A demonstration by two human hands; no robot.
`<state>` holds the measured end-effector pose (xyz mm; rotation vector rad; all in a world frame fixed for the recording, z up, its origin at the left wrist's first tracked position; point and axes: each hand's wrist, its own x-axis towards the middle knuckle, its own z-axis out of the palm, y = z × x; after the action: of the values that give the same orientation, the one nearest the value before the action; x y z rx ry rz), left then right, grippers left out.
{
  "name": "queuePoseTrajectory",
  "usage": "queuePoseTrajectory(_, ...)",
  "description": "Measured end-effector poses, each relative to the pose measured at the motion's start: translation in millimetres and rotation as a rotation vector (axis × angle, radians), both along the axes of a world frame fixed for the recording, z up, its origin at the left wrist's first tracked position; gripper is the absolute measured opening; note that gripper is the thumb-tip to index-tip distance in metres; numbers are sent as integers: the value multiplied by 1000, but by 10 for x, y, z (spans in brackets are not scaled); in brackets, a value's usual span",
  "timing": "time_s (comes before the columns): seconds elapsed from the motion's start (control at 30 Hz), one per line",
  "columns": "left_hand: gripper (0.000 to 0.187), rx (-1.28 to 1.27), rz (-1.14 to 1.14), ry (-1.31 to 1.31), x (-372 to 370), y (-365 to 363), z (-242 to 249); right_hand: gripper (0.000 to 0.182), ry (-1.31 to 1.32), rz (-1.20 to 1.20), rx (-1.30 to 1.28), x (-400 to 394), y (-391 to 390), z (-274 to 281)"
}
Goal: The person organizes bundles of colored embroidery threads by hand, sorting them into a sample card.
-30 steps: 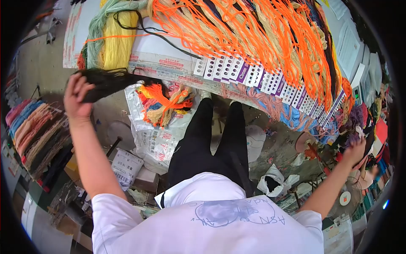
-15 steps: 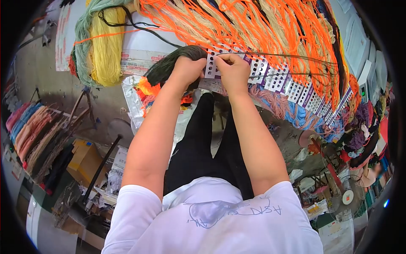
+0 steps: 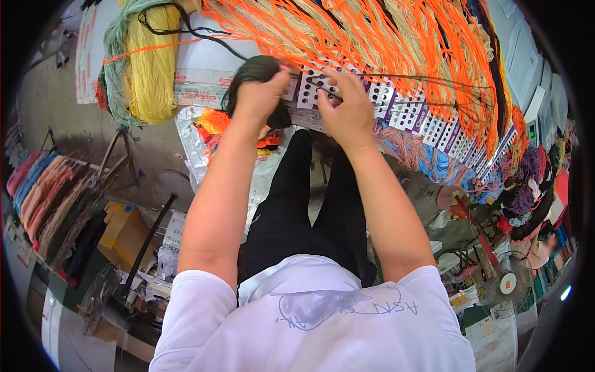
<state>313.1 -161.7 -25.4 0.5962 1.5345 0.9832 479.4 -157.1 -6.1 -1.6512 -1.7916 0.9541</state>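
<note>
My left hand [image 3: 260,99] is closed around a dark green skein of thread [image 3: 251,73], whose lower end hangs below the fist. To its right, my right hand [image 3: 348,111] has thumb and fingers apart, with a dark strand [image 3: 328,92] looping by the fingertips. Under that hand lies a white and purple card [image 3: 308,93] with rows of round holes. Dark threads run from it rightward across the other punched cards [image 3: 406,115]. Orange threads [image 3: 434,56] and beige threads [image 3: 365,37] spread over the table above the cards.
A yellow skein [image 3: 152,68] and a pale green skein [image 3: 114,56] hang over the table edge at left. Pink and blue yarn [image 3: 427,158] bunches below the cards. A rack of coloured skeins [image 3: 52,198] and a fan [image 3: 507,284] stand on the floor.
My right hand's fingers have parted from their pinch at the card and moved slightly right and down. My left hand has shifted left with the green skein, partly blurred.
</note>
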Motion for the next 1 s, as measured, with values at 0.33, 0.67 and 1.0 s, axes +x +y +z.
queuePoseTrajectory(0.33,4,21,-31,-724,-258,15,401,15,-298,295,495,132,250,78)
queuePoseTrajectory(0.67,12,125,-96,69,-752,118,353,20,-141,280,-8,195,184,-246)
queuePoseTrajectory(1.0,18,297,430,306,-1523,469,1318,13,45,37,-62,88,123,-96)
